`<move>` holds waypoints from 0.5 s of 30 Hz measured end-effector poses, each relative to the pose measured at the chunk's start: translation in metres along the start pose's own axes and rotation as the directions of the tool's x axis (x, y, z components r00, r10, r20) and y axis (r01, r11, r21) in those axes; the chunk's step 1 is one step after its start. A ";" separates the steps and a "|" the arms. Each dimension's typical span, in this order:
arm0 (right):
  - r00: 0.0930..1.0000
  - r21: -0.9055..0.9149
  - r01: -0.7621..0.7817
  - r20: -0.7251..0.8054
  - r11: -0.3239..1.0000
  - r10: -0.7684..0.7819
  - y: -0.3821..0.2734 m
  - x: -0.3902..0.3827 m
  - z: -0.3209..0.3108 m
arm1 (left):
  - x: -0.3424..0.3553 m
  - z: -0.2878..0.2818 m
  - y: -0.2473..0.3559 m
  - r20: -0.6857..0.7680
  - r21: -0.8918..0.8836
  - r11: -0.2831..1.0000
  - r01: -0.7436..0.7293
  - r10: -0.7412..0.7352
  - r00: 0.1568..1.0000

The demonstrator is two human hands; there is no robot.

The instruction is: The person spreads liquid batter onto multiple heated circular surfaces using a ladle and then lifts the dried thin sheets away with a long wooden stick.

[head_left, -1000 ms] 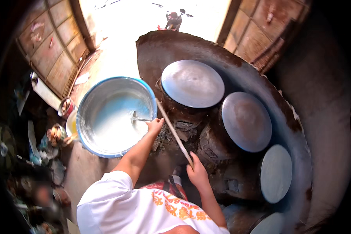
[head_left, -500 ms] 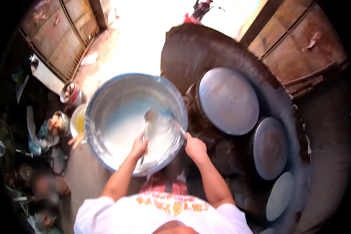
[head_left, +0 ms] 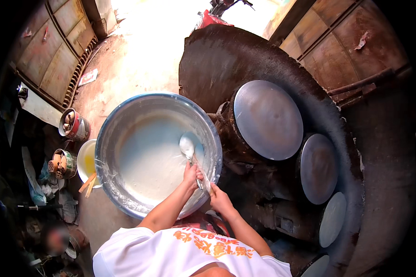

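A large metal spoon (head_left: 186,146), its bowl coated white, is gripped by my left hand (head_left: 192,176) over the basin. My right hand (head_left: 221,200), at the basin's near right rim, closes on a pale, batter-smeared narrow tool (head_left: 206,178); its exact kind cannot be made out. This tool slants up beside the spoon handle, and whether the two touch is unclear. Below them, the wide metal basin (head_left: 107,180) holds smooth white batter (head_left: 145,154), with smears drying on its inner wall.
Round griddles (head_left: 269,120) sit along a dark curved counter (head_left: 217,60) at right. Left of the basin stand a white bowl (head_left: 82,161) with yellow liquid and wooden-looking sticks (head_left: 90,182), plus two cans (head_left: 81,129) with contents. Clutter fills the far left.
My left hand and the spoon have moved right, close to my right hand. The right hand has come slightly down and left, its tool now beside the spoon. The view has shifted slightly.
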State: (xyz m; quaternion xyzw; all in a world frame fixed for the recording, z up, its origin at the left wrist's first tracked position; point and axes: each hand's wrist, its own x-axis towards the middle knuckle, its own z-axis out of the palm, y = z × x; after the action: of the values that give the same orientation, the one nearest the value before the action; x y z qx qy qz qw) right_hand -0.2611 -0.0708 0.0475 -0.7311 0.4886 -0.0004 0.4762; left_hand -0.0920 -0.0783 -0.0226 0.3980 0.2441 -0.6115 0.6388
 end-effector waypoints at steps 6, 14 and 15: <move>0.941 0.467 -0.284 0.302 0.837 0.151 -0.028 -0.037 -0.053 | -0.063 0.034 0.009 0.306 -0.412 0.895 0.170 -0.039 0.951; 0.925 0.818 0.041 0.187 0.574 -0.332 -0.121 -0.084 -0.168 | -0.260 0.131 0.077 0.848 -0.288 0.868 0.404 0.034 0.530; 0.919 0.780 0.158 0.109 0.605 -0.380 -0.143 -0.091 -0.186 | -0.284 0.147 0.088 0.872 -0.264 0.889 0.375 0.054 0.486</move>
State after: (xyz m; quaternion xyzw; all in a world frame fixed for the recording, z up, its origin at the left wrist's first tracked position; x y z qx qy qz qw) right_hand -0.2930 -0.1250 0.2910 -0.5232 0.2585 -0.1795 0.7920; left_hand -0.0695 -0.0359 0.3062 -0.1332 0.0559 -0.7174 0.6815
